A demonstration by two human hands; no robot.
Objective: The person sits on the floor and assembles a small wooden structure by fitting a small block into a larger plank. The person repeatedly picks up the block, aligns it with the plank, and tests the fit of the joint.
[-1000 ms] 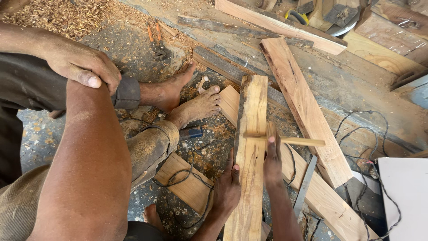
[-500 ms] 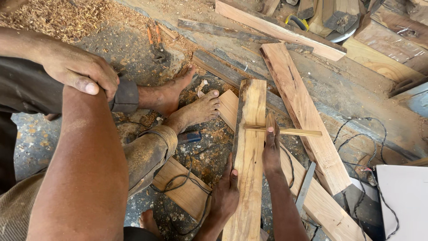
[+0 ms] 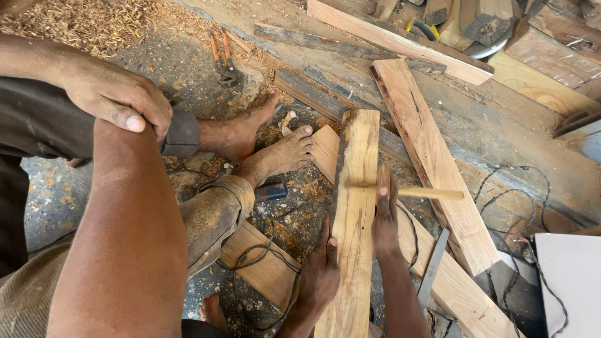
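A long pale plank point(image 3: 354, 206) lies lengthwise on the workshop floor. My left hand point(image 3: 319, 272) grips its left edge near the bottom, with the thumb on top of the wood. My right hand point(image 3: 385, 219) presses a thin wooden strip point(image 3: 432, 193) crosswise on the plank, fingers stretched along it. The strip sticks out to the right over a second, wider plank point(image 3: 432, 156).
A co-worker's big forearm point(image 3: 128, 238) fills the left foreground, with another hand point(image 3: 119, 100) resting on it. Bare feet point(image 3: 278, 156) lie just left of the plank. Black cables point(image 3: 256, 263), pliers point(image 3: 222, 62), wood offcuts and sawdust lie around. A white board point(image 3: 573, 281) is at the right.
The view has shifted slightly. My hands stay on the plank and the strip, with my right hand nudged a little along the plank.
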